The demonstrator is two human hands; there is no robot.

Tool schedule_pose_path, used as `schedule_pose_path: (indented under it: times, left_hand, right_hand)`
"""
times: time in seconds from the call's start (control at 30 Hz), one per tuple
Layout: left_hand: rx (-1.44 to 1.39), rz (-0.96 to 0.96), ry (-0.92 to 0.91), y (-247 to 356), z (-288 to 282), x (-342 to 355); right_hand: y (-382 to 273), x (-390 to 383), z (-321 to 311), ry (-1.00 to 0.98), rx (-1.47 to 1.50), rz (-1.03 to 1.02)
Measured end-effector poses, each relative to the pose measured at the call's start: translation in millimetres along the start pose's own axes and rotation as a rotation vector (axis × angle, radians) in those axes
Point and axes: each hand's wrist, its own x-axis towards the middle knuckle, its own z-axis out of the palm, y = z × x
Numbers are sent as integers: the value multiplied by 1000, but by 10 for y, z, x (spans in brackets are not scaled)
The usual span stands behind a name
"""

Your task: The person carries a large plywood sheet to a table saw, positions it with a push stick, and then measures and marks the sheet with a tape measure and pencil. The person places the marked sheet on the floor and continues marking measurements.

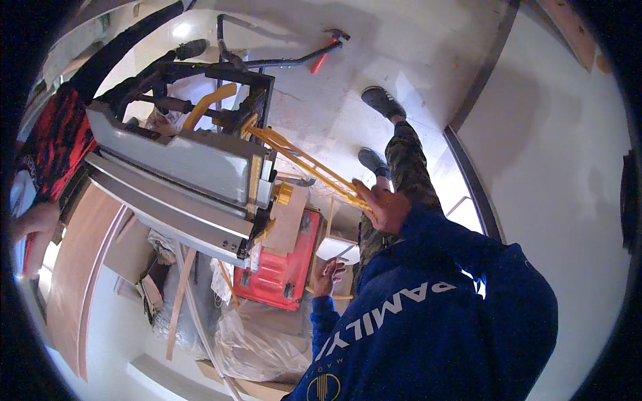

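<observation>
My right hand (pixel 384 208) grips the near end of a long yellow slotted bar (pixel 307 164). The bar's far end meets the side of a grey table saw (pixel 187 167) that has a dark tubular frame (pixel 221 70). Lower down, my left hand (pixel 327 277) has its fingers curled by a thin dark rod-like piece (pixel 345 252); whether it is held is too small to tell. A white flat object (pixel 336 248) lies beyond those fingers. On the saw sit a yellow knob (pixel 284 194) and a curved yellow handle (pixel 210 103).
A red case (pixel 284 274) lies below the saw, near crumpled clear plastic (pixel 261 341). Wooden boards (pixel 83 267) lean at the left. A hammer (pixel 328 52) with a red handle is on the floor. Another person's arm (pixel 37 230) reaches in at the left edge.
</observation>
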Motion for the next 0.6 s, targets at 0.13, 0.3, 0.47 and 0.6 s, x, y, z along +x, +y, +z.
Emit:
schedule_pose_path:
  times: [0.13,0.3,0.47,0.6]
  left_hand:
    - [9,-36,-71,165,48,92]
    - [60,5,-95,487,120,115]
    - [98,-14,-47,694,151,37]
    - [81,-21,-50,746,191,45]
  right_hand:
    - [10,-109,27,-5,139,13]
    - [92,102,-103,-34,84,55]
    - [252,359,12,-6,91,-65]
    - [627,884,302,-71,111,-95]
